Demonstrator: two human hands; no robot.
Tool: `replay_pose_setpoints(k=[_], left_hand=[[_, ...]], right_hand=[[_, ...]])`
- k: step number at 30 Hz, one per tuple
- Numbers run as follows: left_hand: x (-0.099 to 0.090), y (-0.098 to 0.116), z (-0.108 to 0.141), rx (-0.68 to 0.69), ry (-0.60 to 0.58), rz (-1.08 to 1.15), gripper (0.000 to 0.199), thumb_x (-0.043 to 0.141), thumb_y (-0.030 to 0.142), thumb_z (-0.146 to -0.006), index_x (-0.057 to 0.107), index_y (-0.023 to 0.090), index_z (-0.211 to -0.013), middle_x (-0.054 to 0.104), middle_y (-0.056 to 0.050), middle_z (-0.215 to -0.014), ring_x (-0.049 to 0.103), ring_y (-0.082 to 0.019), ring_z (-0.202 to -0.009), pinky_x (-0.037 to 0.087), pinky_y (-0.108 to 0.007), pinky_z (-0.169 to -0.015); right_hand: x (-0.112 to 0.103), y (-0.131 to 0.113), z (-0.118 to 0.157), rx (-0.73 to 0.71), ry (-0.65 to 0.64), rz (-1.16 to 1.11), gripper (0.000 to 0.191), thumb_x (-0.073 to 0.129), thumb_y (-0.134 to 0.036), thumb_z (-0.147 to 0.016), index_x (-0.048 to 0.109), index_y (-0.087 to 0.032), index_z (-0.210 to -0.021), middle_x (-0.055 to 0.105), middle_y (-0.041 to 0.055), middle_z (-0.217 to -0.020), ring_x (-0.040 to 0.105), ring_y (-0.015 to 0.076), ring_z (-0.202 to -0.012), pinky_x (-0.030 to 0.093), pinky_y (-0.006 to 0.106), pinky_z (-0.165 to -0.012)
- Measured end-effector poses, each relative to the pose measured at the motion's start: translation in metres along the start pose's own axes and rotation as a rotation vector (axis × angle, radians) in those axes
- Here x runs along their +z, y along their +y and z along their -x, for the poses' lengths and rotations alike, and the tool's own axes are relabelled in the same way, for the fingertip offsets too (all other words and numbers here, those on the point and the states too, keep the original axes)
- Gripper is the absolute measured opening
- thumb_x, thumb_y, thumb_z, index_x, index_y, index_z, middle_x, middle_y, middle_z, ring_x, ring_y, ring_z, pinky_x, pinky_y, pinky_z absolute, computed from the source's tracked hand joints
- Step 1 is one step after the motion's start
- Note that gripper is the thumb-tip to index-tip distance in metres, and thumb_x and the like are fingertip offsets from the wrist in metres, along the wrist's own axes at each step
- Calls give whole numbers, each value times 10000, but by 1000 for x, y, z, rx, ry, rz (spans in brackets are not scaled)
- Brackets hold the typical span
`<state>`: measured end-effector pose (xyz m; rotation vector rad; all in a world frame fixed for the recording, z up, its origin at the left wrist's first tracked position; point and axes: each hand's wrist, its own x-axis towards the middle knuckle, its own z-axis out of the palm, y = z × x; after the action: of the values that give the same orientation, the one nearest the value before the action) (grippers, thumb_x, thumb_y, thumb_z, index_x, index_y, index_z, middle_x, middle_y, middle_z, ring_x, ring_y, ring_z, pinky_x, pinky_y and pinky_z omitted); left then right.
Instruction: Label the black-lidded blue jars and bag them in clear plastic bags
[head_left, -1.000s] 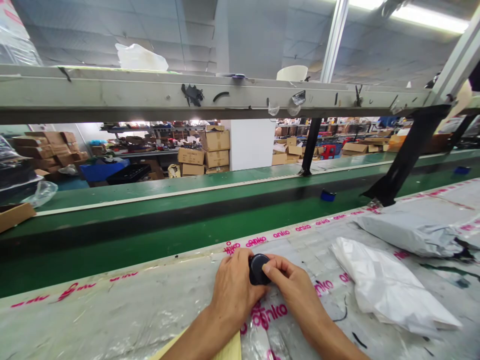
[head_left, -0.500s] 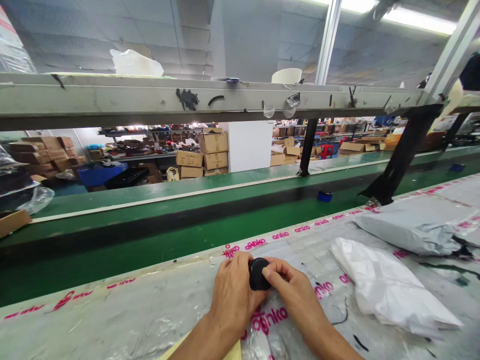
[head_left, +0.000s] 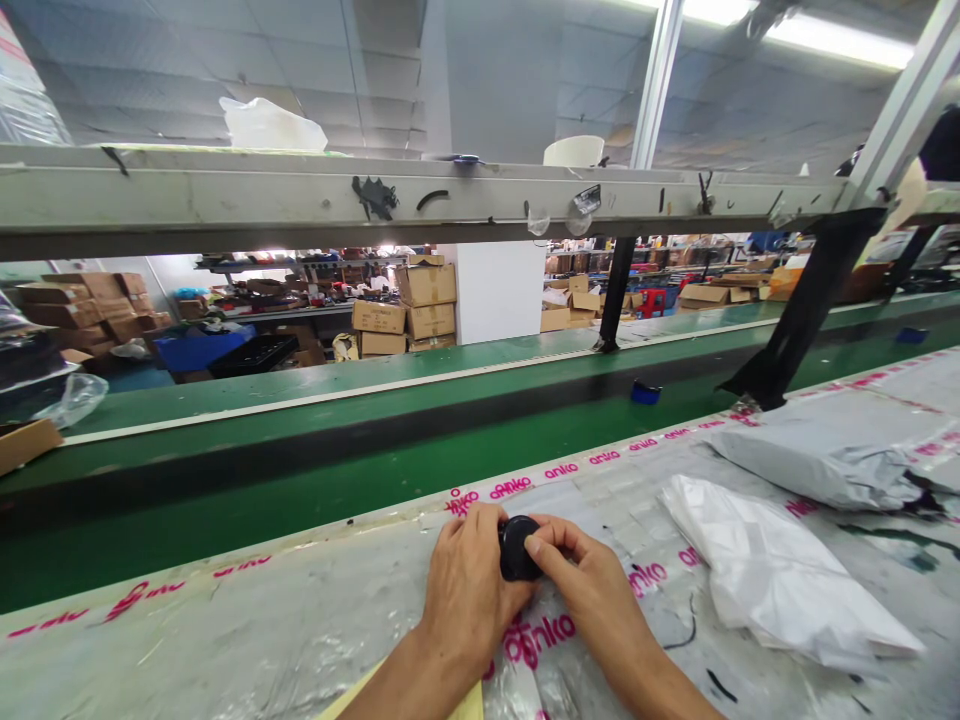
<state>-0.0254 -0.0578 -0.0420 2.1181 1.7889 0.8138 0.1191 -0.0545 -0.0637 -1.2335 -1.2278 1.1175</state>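
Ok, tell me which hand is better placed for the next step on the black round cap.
Right, probably: the right hand has its thumb on the face of the black round cap, while the left hand braces the cap's side and looks better suited to steadying it.

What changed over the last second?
Mainly the head camera: the view tilted a little and the scene shifted with it. The left hand and right hand keep hold of the black disc; nothing taken or let go. The white bag and grey mailer lie unmoved.
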Motion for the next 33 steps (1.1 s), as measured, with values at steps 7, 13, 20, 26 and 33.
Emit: replay_pose_setpoints(k=[7,13,20,26,33], left_hand=[[2,-1,0,-3,8,-7,394,750,175,-668,561,237,-1008,672,-13,-979,572,-273,-914,404,-349,-788],[-1,0,1,-16,-11,-5,385,755,203,-683,569,234,-1019,679,-17,-990,580,-282,-929,415,-355,-787],[1,-3,0,-3,-18,20,394,740,176,-690,581,230,-1047,678,-22,-1023,591,-287,-963,437,-378,-832],[4,-6,1,46,-20,39,423,736,143,-700,570,238,-1077,677,-20,-1071,594,-280,-980,439,-386,-862],[4,-6,2,71,-24,37,458,707,81,-683,559,237,-1087,669,-14,-1089,591,-262,-967,431,-381,-878]], right_hand=[[0,1,-1,-1,-4,-22,245,679,-438,-727,650,-209,-649,740,96,-1136,634,318,-1081,398,392,-983],[-3,1,0,-5,-60,-25,265,667,-450,-767,639,-209,-661,730,86,-1147,620,312,-1102,388,394,-1000],[-5,2,2,-21,-91,-3,273,652,-458,-804,623,-216,-683,715,66,-1140,603,311,-1118,376,392,-991],[-6,7,0,-45,-105,-19,291,650,-479,-816,624,-211,-705,700,68,-1135,606,303,-1093,383,382,-960],[-6,8,3,-62,-54,51,266,633,-475,-829,626,-216,-768,717,75,-1106,616,289,-1039,406,378,-923]])
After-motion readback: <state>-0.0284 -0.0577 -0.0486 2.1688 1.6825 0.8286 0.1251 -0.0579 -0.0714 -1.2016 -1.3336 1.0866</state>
